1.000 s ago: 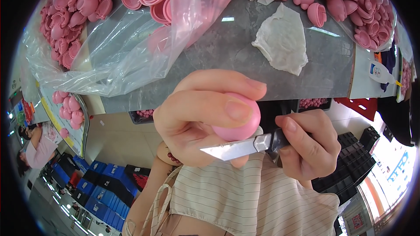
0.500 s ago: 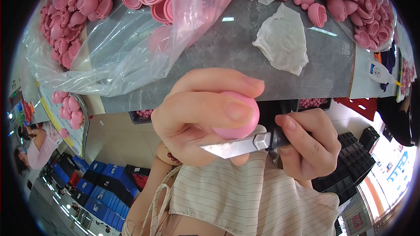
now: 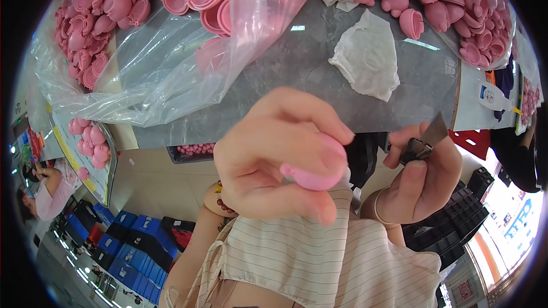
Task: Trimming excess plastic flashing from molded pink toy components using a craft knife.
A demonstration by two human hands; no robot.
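Observation:
My left hand is closed around a small rounded pink plastic part, with a little nub showing at its left side. Its far side is hidden by my fingers. To the right, my right hand grips a utility knife by its dark handle. The blade points up and away, apart from the pink part. Beyond both hands, a crumpled white cloth lies on the grey tabletop.
A clear plastic bag with pink hollow parts covers the table's left. More pink parts are heaped at the far right, near a white bottle. Blue bins stand at lower left, and black crates at lower right.
The knife has swung away from the pink part to the right, its blade turning from leftward to upward. My left hand has shifted slightly right and turned the part.

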